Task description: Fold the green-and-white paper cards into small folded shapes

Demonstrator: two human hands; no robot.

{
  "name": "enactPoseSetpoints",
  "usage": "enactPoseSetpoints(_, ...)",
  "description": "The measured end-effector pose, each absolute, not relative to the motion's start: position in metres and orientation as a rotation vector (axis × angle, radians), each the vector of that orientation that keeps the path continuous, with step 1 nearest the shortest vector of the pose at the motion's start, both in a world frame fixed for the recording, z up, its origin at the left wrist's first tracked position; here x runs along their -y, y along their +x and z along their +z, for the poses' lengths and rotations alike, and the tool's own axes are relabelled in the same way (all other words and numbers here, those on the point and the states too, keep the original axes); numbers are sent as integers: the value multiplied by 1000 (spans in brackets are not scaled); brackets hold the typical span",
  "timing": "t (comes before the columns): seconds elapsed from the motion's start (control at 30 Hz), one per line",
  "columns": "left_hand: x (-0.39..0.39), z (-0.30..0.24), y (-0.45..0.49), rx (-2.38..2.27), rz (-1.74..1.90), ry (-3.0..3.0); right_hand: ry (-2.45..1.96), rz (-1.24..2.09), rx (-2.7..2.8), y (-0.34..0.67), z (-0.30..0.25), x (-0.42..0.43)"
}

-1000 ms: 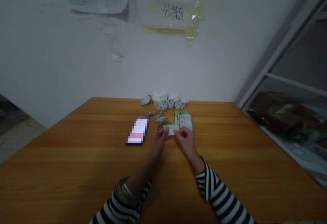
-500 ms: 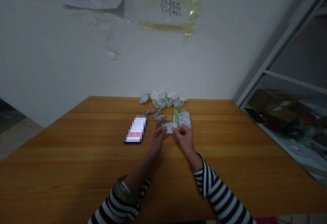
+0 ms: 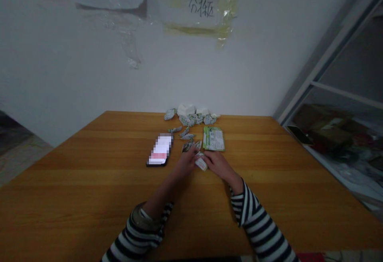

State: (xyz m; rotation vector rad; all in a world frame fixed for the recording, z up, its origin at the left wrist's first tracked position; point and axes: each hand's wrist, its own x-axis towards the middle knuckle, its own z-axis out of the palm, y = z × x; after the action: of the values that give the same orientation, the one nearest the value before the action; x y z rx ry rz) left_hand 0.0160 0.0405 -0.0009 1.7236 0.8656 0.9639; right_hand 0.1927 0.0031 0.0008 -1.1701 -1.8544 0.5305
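Observation:
A small white printed packet is held over the middle of the table, tilted down toward me. My left hand is closed on its left side and my right hand pinches its upper right edge. Parts of the packet are hidden behind the fingers. Just past my left hand lies a dark, patterned small packet. A flat green and white pouch with printing lies beyond my right hand.
On the wooden table, a phone with a blurred-out screen lies to the left. Several small twisted wrappers lie behind the hands. Crumpled wrappers and white tissues are piled near the wall. A glass-fronted cabinet stands at the right.
The white packet has come down toward me and turned from lying crosswise to slanting. Both hands moved with it, and the pouch and dark packet now show more fully.

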Motion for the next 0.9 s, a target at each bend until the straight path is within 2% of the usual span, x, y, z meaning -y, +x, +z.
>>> enactPoseSetpoints(0.13,-40,2,22,-931,1019,1412,-1268,430,1719,183,-5,-5)
enactPoseSetpoints(0.27,-43,-1,21,-1036,1021,1354,-1307,429,1562,168,-13,-6)
enactPoseSetpoints(0.5,-44,-4,15,-1126,1136,1441,-1211,829,1488,167,-14,-7)
enactPoseSetpoints(0.7,-37,3,27,-1022,958,1454,-1190,732,1270,166,-18,-10)
enactPoseSetpoints(0.9,-38,1,21,-1232,1176,1731,-1145,984,1253,158,-19,-8)
